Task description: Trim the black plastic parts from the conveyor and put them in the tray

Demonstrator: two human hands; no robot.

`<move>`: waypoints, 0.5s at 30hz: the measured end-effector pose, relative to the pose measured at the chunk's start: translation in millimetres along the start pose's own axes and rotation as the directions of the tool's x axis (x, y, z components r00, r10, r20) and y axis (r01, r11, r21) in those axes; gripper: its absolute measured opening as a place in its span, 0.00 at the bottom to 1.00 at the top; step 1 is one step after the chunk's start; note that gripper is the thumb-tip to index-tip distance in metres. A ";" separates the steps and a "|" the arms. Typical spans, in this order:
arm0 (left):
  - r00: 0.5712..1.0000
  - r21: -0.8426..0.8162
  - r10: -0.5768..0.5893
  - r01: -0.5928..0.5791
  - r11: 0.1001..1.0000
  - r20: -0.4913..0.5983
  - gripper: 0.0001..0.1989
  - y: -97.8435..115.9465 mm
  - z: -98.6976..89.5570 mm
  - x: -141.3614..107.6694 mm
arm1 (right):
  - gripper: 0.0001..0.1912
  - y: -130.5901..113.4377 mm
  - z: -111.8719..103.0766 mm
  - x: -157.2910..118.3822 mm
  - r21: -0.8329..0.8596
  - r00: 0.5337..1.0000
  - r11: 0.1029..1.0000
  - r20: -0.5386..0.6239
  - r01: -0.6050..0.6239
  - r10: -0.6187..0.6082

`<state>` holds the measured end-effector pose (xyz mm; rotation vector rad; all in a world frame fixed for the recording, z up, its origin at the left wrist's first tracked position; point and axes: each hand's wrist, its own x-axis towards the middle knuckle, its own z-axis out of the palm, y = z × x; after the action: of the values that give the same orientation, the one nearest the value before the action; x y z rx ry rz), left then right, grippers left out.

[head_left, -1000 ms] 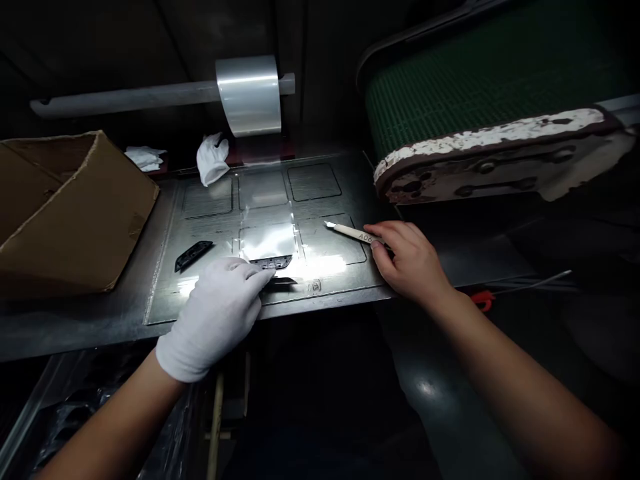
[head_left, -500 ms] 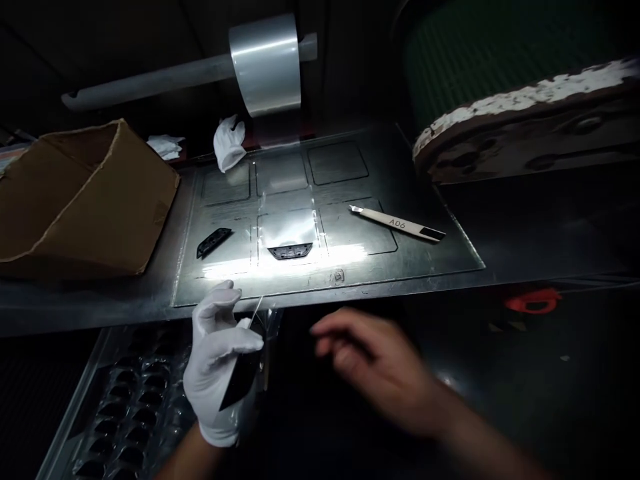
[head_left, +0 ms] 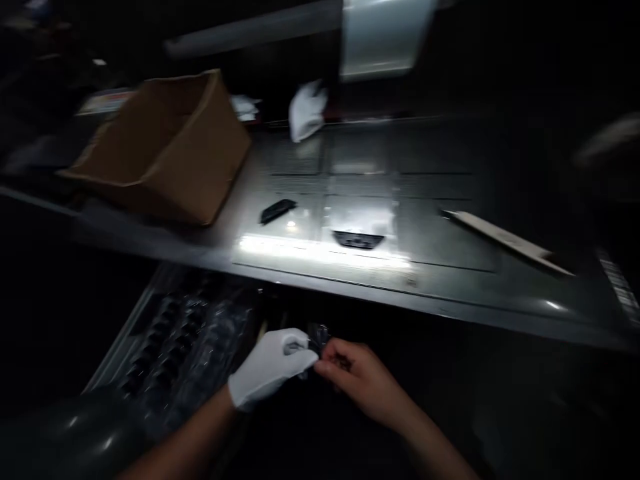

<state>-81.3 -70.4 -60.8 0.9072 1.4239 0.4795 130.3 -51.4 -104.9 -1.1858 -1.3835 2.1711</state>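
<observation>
My left hand (head_left: 273, 363), in a white glove, has thumb and fingers closed on a small dark glossy piece (head_left: 319, 337). Bare, my right hand (head_left: 363, 383) pinches at the near right side of that same piece, its fingertips meeting the gloved ones. Blur and darkness hide the piece's full outline. Both hands are below the front edge of the workbench. On the bench's lit sheet lie a black trapezoid part (head_left: 359, 240) and, to its left, a second black part (head_left: 278, 211).
A clear tray (head_left: 173, 347) of several dark pieces sits at lower left. An open cardboard box (head_left: 200, 160) stands on the bench's left. Behind are a white crumpled glove (head_left: 307, 112) and a film roll (head_left: 385, 37). A pale pointed tool (head_left: 500, 235) lies at right.
My right hand has come over to meet my left hand at the dark piece. The left hand has turned and lowered from the bench edge. The camera view has swung left.
</observation>
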 end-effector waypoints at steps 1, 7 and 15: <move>0.999 -0.024 -0.023 0.022 0.999 -0.034 0.13 -9.7 -4.5 0.2 | 0.20 9.0 -0.2 4.0 -0.050 1.000 0.999 0.017 -0.013 0.014; 0.830 -0.153 -0.256 0.207 0.966 -0.496 0.14 -106.6 -87.9 -35.7 | 0.24 59.1 -13.7 34.3 -0.331 0.999 0.943 -0.045 -0.033 0.020; 0.255 -0.399 -0.544 0.451 0.798 -0.799 0.16 -216.1 -194.9 -167.5 | 0.28 74.8 -16.7 38.7 -0.537 0.998 0.843 -0.068 -0.034 -0.002</move>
<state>-340.8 -279.3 -103.2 -0.0538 2.5520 0.5429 132.1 -53.5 -190.7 -1.4347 -2.0414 1.7729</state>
